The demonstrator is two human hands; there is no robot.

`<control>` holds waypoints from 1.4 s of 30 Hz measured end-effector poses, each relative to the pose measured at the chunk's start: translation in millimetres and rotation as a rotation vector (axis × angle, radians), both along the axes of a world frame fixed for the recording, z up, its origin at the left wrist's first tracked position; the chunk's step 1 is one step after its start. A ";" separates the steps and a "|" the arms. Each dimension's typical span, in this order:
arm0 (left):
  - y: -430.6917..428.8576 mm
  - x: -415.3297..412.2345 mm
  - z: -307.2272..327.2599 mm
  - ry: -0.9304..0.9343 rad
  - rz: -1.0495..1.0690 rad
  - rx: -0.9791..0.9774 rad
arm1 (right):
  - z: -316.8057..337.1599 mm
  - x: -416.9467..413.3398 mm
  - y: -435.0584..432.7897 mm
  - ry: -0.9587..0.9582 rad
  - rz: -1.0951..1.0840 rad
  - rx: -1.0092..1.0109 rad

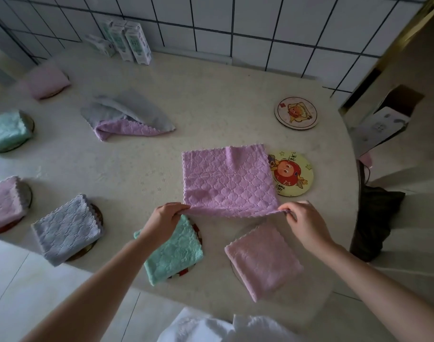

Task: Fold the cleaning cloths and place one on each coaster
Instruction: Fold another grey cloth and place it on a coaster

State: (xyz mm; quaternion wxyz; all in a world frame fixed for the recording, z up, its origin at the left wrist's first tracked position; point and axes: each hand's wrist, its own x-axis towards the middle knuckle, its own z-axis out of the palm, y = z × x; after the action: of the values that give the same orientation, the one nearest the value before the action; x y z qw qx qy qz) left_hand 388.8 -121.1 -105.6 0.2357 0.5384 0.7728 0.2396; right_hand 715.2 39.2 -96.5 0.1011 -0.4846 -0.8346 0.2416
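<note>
You've got the purple cloth (225,183) spread flat mid-way across the table (211,95). Left hand (167,218) pinches its 7 o'clock corner and right hand (303,224) pinches the 5 o'clock one, fingers curled tight on the fabric. Gripping both corners pulls that edge taut, I'd guess so it folds over square. The cloth's right edge overlaps the cartoon coaster (293,172) at 3 o'clock, and a bare coaster (296,113) sits at 1 o'clock. A grey cloth (129,111) lies unfolded at 10 o'clock.
</note>
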 end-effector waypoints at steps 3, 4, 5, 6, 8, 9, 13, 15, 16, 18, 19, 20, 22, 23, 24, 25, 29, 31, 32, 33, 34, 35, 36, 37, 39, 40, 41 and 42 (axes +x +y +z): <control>12.8 -9.0 5.9 -0.102 0.066 -0.086 | 7.8 -10.1 15.7 0.066 -0.034 -0.047; 21.3 -12.0 7.8 -0.159 0.107 -0.093 | 9.3 -15.6 23.5 0.106 -0.059 -0.082; 30.6 -15.2 8.1 -0.230 0.160 -0.092 | 9.6 -21.2 32.7 0.145 -0.095 -0.126; 40.8 -18.1 8.0 -0.300 0.220 -0.082 | 9.3 -27.6 42.6 0.185 -0.139 -0.169; 60.2 -24.7 5.8 -0.479 0.377 -0.053 | 6.9 -43.3 63.8 0.264 -0.236 -0.243; 68.9 -27.7 4.1 -0.593 0.462 -0.036 | 6.7 -52.2 74.3 0.308 -0.286 -0.273; 98.8 -37.4 -8.5 -0.781 0.663 -0.037 | 0.3 -85.9 114.3 0.396 -0.475 -0.388; 112.8 -40.7 -14.6 -0.768 0.708 -0.052 | -9.6 -97.5 131.8 0.385 -0.534 -0.421; 119.4 -42.3 -17.8 -0.762 0.729 -0.054 | -13.8 -102.6 138.7 0.371 -0.549 -0.434; 130.4 -46.4 -26.3 -0.745 0.752 -0.054 | -22.4 -111.7 150.8 0.343 -0.567 -0.449; 134.7 -48.2 -29.9 -0.734 0.754 -0.062 | -26.3 -115.7 155.4 0.334 -0.563 -0.452; 138.1 -49.7 -33.0 -0.715 0.752 -0.069 | -29.7 -119.0 159.1 0.326 -0.552 -0.455; 141.3 -53.4 -41.4 -0.674 0.756 -0.081 | -35.5 -124.2 164.6 0.310 -0.527 -0.461; 142.0 -54.8 -44.2 -0.654 0.757 -0.085 | -38.9 -125.5 166.9 0.304 -0.517 -0.459; 142.8 -55.5 -46.7 -0.637 0.756 -0.086 | -41.6 -126.0 168.8 0.297 -0.512 -0.452; 143.4 -55.5 -48.1 -0.620 0.756 -0.084 | -43.9 -125.9 170.6 0.289 -0.507 -0.444; 146.9 -55.1 -52.1 -0.531 0.725 -0.057 | -50.2 -126.1 177.2 0.248 -0.473 -0.414; 148.1 -57.3 -55.1 -0.486 0.722 -0.073 | -52.0 -127.2 180.1 0.229 -0.457 -0.403; 148.5 -58.5 -56.5 -0.470 0.723 -0.084 | -52.6 -127.9 181.1 0.219 -0.452 -0.396; 149.1 -59.9 -57.5 -0.460 0.724 -0.095 | -53.1 -128.5 181.9 0.206 -0.445 -0.388; 149.8 -60.9 -58.1 -0.452 0.725 -0.106 | -52.9 -129.2 182.3 0.191 -0.438 -0.380; 150.6 -61.3 -57.8 -0.445 0.727 -0.119 | -53.0 -129.6 182.7 0.173 -0.434 -0.372; 151.6 -61.4 -57.5 -0.438 0.729 -0.128 | -52.1 -130.5 182.7 0.153 -0.434 -0.363; 152.6 -61.1 -56.7 -0.430 0.730 -0.134 | -51.4 -131.5 183.2 0.133 -0.437 -0.354; 154.6 -60.2 -54.8 -0.409 0.737 -0.140 | -49.5 -133.7 184.1 0.097 -0.448 -0.343; 155.5 -59.7 -54.0 -0.410 0.744 -0.142 | -48.4 -134.7 184.3 0.086 -0.451 -0.342; 155.7 -59.5 -52.6 -0.424 0.755 -0.147 | -48.3 -135.1 184.6 0.082 -0.457 -0.344; 155.2 -59.5 -51.2 -0.450 0.771 -0.153 | -47.6 -135.6 184.2 0.088 -0.464 -0.348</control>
State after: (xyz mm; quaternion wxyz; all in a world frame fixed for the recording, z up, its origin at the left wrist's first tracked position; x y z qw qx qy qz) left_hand 329.3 34.1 -156.8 0.3304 0.1270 0.8619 0.3631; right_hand 579.6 223.4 -144.1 0.1052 -0.6618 -0.6422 0.3722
